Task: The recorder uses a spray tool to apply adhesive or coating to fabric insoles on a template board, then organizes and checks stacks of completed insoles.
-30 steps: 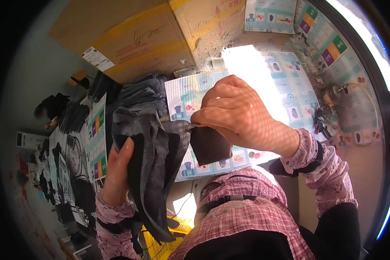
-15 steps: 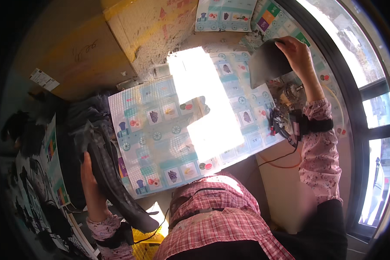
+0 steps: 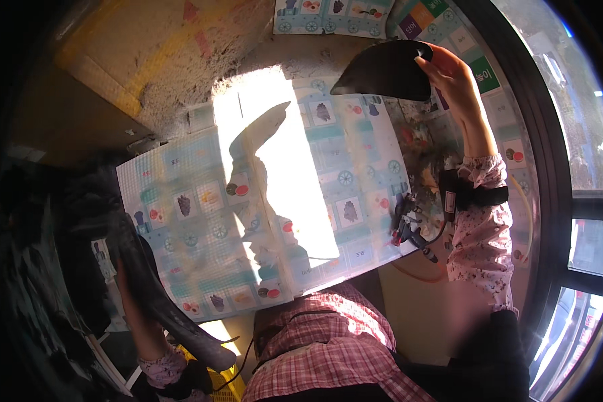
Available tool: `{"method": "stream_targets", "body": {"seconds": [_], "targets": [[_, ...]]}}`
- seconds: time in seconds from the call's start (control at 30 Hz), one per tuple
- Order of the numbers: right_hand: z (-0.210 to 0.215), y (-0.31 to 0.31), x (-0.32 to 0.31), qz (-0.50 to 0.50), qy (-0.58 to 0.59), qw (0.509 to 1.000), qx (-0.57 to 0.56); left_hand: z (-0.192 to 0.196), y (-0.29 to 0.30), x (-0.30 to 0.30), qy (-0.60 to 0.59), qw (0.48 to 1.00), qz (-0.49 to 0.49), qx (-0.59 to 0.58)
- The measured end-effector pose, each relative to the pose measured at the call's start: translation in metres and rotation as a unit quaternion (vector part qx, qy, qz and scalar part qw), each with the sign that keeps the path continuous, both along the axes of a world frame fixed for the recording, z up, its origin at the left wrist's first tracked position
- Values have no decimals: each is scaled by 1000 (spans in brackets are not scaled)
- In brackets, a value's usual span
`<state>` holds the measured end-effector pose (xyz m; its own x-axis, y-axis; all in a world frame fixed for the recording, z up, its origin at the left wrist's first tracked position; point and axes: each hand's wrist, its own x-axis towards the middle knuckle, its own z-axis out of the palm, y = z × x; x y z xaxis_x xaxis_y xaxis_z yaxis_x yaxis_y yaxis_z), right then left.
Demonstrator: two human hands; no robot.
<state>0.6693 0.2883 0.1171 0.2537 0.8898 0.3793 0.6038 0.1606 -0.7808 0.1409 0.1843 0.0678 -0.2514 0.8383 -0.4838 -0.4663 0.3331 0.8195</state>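
My right hand pinches the corner of a thin, curved black piece, raised over the far right of the mat. The piece is broad, with one rounded edge and a pointed left end. At the left, my left hand is beside a long, dark, flexible strip that hangs down in front of my forearm. The strip and deep shadow hide those fingers. Between my arms lies a quilted mat printed with fruit pictures, a bright patch of sunlight across its middle.
A small dark tool with a cord is at the mat's right edge. Cardboard stands at the far left, and a dark pile fills the left side. A yellow basket is below. A dark-framed window borders the right.
My right hand has turned the black piece, which now points left and shows its curved outline. My left hand has gone deeper behind the dark strip. The whole view has shifted somewhat.
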Motion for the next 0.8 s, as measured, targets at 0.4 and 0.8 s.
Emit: {"method": "stream_targets", "body": {"seconds": [0.4, 0.8], "targets": [[20, -1, -57, 71, -161, 984, 11, 20, -12, 39, 137, 989, 48, 14], [-73, 66, -99, 140, 145, 977, 67, -19, -29, -29, -71, 991, -76, 81]]}}
